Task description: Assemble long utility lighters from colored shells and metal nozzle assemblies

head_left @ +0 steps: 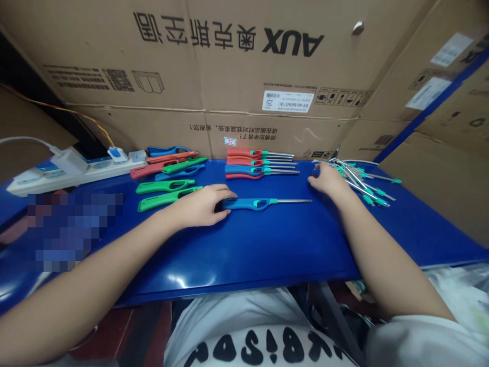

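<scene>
My left hand [206, 206] is closed around the back end of a blue gas lighter [244, 204]. Its bare metal tube points right, and a teal trigger shows in the handle's opening. My right hand [330, 179] is at the left edge of a pile of metal tubes with teal ends [369, 186]; its thumb and forefinger are apart, while the other fingers are partly hidden. Between the hands, farther back, lies a stack of red and blue lighters with tubes [246, 171]. Green handles without tubes [166, 187] lie beside my left wrist.
More red, blue and green handles [153, 168] are heaped at the back left, near a white power strip [91, 171] with plugs and cables. A cardboard wall [229, 86] closes off the back of the blue table [267, 250]. A blurred-out patch [72, 229] covers the left side.
</scene>
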`<action>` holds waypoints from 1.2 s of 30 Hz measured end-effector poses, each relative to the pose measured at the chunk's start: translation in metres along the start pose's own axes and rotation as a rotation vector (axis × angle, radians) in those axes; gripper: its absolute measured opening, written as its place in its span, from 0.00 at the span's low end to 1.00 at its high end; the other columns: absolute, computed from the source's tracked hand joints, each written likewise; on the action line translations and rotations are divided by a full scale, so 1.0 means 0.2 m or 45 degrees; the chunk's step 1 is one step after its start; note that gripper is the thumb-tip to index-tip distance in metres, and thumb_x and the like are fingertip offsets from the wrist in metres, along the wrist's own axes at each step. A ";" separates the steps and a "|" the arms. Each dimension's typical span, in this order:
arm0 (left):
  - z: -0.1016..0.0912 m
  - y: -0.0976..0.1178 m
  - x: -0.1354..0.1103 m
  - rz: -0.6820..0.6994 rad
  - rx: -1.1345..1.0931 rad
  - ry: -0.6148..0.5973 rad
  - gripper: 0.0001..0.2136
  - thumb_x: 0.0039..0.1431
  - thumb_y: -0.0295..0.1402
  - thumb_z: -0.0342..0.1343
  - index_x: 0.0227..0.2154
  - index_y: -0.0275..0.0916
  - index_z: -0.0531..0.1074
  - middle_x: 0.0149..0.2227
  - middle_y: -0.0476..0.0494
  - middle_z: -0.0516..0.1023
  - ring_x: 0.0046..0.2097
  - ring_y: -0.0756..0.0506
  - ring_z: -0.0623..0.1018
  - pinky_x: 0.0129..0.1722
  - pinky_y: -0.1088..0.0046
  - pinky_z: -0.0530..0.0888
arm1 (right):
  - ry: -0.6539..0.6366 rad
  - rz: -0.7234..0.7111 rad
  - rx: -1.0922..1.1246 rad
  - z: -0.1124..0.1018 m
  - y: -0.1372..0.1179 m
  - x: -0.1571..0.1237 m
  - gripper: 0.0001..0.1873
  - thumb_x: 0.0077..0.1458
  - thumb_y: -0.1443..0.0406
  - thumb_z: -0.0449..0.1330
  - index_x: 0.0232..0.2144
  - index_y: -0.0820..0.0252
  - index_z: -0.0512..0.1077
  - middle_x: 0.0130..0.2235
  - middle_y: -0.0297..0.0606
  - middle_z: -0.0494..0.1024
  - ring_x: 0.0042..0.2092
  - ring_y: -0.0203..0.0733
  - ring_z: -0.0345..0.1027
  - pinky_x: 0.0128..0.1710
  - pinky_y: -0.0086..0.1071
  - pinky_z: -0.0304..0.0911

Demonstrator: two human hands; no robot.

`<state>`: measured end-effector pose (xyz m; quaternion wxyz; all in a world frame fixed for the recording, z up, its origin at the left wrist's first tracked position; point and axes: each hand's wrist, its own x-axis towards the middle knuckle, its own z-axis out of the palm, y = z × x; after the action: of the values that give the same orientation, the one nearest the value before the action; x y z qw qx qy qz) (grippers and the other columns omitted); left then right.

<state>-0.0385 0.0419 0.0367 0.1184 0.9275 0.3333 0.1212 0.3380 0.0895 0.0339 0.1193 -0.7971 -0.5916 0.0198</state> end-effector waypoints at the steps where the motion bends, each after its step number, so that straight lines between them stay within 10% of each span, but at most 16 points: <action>1: 0.00 0.00 0.00 0.008 -0.042 0.003 0.19 0.63 0.35 0.55 0.55 0.35 0.74 0.52 0.35 0.77 0.50 0.39 0.80 0.53 0.60 0.76 | 0.086 0.005 0.043 -0.02 0.00 0.00 0.23 0.55 0.63 0.61 0.52 0.65 0.73 0.46 0.54 0.81 0.47 0.58 0.76 0.47 0.43 0.68; 4: 0.00 -0.01 0.01 0.009 -0.183 0.029 0.18 0.63 0.37 0.57 0.53 0.37 0.75 0.51 0.36 0.78 0.45 0.41 0.81 0.48 0.63 0.79 | 0.449 -0.096 0.210 -0.11 -0.03 -0.02 0.08 0.56 0.64 0.59 0.36 0.62 0.76 0.37 0.50 0.80 0.44 0.57 0.76 0.48 0.44 0.68; 8: 0.02 -0.04 0.02 -0.036 -0.314 0.073 0.19 0.57 0.38 0.64 0.50 0.38 0.77 0.49 0.38 0.81 0.44 0.42 0.81 0.47 0.63 0.79 | 0.828 -0.411 0.750 -0.24 -0.21 -0.13 0.12 0.64 0.57 0.55 0.33 0.58 0.71 0.34 0.43 0.77 0.36 0.45 0.74 0.38 0.40 0.70; 15: 0.08 -0.10 0.04 -0.223 -0.674 0.167 0.21 0.49 0.40 0.70 0.45 0.36 0.79 0.44 0.40 0.83 0.44 0.42 0.82 0.48 0.63 0.79 | -0.321 -0.903 1.468 -0.16 -0.70 -0.53 0.22 0.62 0.42 0.57 0.34 0.54 0.66 0.23 0.28 0.72 0.17 0.31 0.61 0.15 0.27 0.56; 22: 0.11 -0.12 0.05 -0.244 -0.930 0.126 0.13 0.47 0.28 0.69 0.37 0.35 0.77 0.35 0.47 0.84 0.38 0.46 0.82 0.41 0.69 0.78 | -0.302 -1.148 1.386 0.12 -0.72 -0.69 0.13 0.66 0.53 0.58 0.40 0.55 0.71 0.31 0.33 0.80 0.23 0.32 0.68 0.26 0.29 0.66; 36: 0.14 -0.17 0.06 -0.264 -1.084 0.114 0.19 0.45 0.27 0.69 0.43 0.35 0.78 0.43 0.38 0.85 0.44 0.42 0.84 0.46 0.63 0.80 | -0.148 -1.289 1.118 0.19 -0.70 -0.71 0.09 0.66 0.59 0.58 0.42 0.56 0.75 0.32 0.34 0.80 0.29 0.36 0.71 0.32 0.29 0.64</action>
<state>-0.0413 0.0712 0.0011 0.4871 0.7514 0.3497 0.2753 0.1570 0.0002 0.0125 0.3950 -0.2967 -0.8348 0.2430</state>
